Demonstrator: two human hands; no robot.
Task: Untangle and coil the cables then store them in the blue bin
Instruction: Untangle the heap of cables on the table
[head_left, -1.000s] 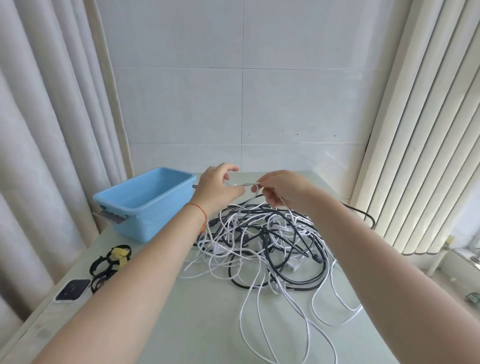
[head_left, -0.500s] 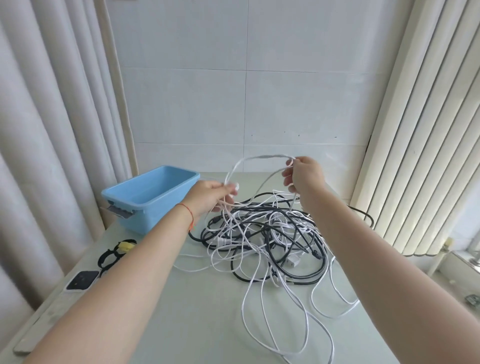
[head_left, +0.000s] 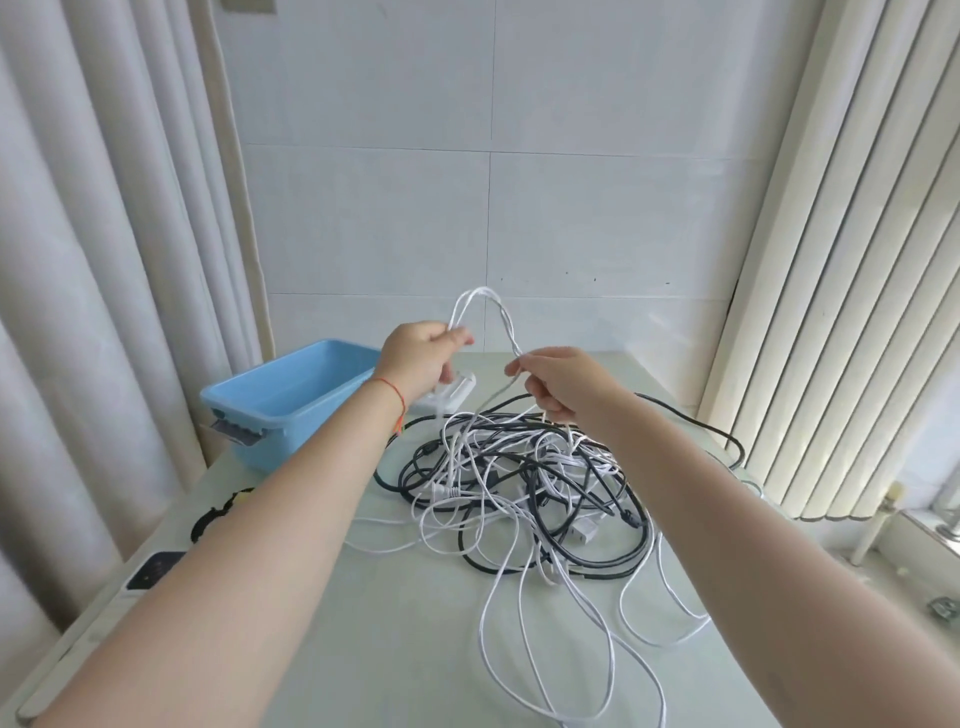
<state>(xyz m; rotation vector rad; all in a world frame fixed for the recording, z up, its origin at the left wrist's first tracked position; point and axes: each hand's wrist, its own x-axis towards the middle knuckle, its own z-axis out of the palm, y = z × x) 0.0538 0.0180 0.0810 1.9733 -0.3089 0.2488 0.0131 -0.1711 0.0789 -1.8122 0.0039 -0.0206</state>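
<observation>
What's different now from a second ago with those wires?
Both hands rose from low over the pile. The left hand and right hand now hold a loop of white cable arched up between them. The tangled pile and blue bin stayed put; nothing is in the bin.

head-worn view, looking forward and down, table (head_left: 395, 649) near
</observation>
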